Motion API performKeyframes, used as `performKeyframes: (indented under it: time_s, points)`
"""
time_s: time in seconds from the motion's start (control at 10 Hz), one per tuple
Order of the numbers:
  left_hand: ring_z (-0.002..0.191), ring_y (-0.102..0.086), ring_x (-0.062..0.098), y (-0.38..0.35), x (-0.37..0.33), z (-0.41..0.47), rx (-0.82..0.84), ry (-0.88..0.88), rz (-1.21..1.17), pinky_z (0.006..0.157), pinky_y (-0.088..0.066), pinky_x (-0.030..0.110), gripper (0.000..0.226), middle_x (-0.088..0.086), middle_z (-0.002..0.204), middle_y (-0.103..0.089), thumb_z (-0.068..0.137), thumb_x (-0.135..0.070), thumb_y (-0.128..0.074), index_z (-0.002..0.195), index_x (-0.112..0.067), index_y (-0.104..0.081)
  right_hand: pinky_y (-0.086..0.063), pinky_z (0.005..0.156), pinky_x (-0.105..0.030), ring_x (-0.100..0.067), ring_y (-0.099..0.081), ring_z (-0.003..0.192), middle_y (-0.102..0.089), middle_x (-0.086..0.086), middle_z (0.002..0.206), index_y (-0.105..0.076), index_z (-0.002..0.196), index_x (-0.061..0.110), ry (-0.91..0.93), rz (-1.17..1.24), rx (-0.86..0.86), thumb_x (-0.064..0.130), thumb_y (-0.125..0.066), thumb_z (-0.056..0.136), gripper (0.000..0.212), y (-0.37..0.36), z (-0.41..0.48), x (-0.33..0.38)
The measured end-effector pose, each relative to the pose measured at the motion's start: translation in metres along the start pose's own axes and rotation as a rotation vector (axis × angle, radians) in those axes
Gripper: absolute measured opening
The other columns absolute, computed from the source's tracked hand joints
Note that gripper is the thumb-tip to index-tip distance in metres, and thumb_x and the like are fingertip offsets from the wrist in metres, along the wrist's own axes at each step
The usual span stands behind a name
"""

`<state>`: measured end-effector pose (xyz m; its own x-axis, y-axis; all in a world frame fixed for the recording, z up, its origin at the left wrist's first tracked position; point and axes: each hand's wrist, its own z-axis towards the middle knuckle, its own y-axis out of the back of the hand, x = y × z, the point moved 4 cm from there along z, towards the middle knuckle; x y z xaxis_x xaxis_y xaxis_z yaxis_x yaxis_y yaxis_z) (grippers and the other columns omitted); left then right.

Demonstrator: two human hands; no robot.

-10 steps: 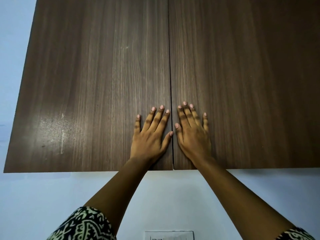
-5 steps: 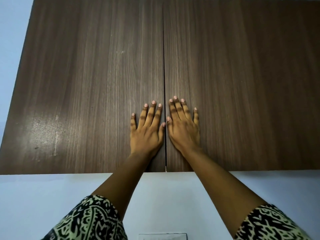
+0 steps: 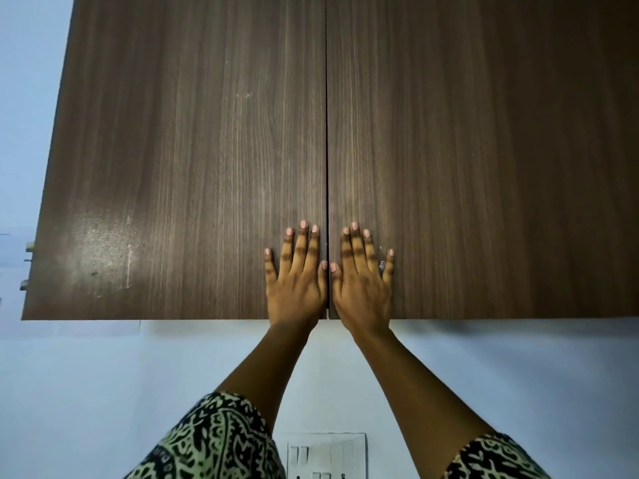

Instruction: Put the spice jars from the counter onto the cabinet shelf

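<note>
A wall cabinet with two dark wood-grain doors fills the view, both doors closed. My left hand [image 3: 296,278] lies flat with straight fingers on the left door [image 3: 193,160], near its lower inner corner. My right hand [image 3: 361,280] lies flat the same way on the right door [image 3: 477,160], just across the centre seam [image 3: 327,133]. Neither hand holds anything. No spice jars, counter or shelf are in view.
A pale blue wall [image 3: 86,382] surrounds the cabinet. A white switch plate [image 3: 326,454] sits on the wall below, between my forearms. Small shelf ends [image 3: 29,247] show at the far left edge.
Both hands stay flat on the doors near the seam. The view has shifted slightly, so the cabinet's lower edge and the switch plate show more.
</note>
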<state>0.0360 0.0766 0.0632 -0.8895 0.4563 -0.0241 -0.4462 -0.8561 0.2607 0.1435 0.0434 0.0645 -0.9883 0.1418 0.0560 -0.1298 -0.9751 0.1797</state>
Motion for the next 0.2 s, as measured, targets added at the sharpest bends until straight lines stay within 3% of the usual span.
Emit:
performKeyframes:
  time_s: [0.1, 0.2]
  points:
    - [0.144, 0.022, 0.018, 0.006, -0.003, -0.007, 0.107, -0.012, -0.023, 0.115, 0.018, 0.044, 0.058, -0.002, 0.157, 0.022, 0.096, -0.044, 0.002, 0.148, -0.024, 0.018, 0.004, 0.112, -0.049, -0.018, 0.004, 0.144, 0.001, 0.001, 0.157, 0.000, 0.148, 0.019, 0.033, 0.024, 0.146, 0.046, -0.005, 0.092, 0.062, 0.009, 0.001, 0.001]
    - [0.142, 0.026, 0.017, 0.024, -0.006, -0.010, 0.159, -0.031, -0.005, 0.114, 0.016, 0.045, 0.058, -0.002, 0.157, 0.025, 0.095, -0.044, 0.004, 0.147, -0.023, 0.021, 0.014, 0.110, -0.045, -0.014, 0.017, 0.141, 0.009, 0.004, 0.157, 0.006, 0.148, 0.020, 0.077, 0.095, 0.213, 0.043, -0.001, 0.092, 0.061, 0.026, 0.003, 0.002]
